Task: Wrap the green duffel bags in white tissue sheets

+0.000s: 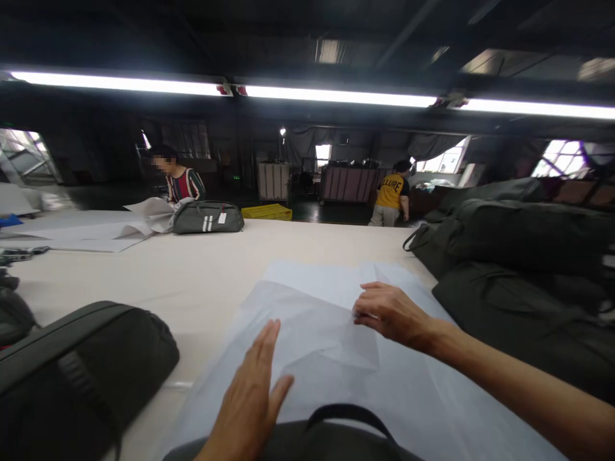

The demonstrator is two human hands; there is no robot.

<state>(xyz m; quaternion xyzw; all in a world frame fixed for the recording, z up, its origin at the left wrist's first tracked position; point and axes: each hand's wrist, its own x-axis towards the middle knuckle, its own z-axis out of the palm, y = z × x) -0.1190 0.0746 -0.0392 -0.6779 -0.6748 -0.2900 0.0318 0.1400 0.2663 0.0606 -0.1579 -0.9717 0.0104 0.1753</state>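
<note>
Thin white sheets of tissue paper (298, 314) lie spread on the table in front of me. My right hand (389, 314) pinches the edge of the upper sheet near its right side. Over the left part of the paper, my left hand (254, 390) is open, its fingers straight and the thumb apart. Whether its palm touches the paper, I cannot tell. A dark bag (288, 442) with a black strap handle (353, 410) sits at the bottom edge, just beside my left wrist and partly cut off.
A dark bag (86, 365) lies at the left, and dark bags (523, 282) are piled at the right. Across the pale table (307, 240) stand a striped bag (206, 218) and loose paper (91, 227). Beyond are a yellow crate (266, 212) and two people.
</note>
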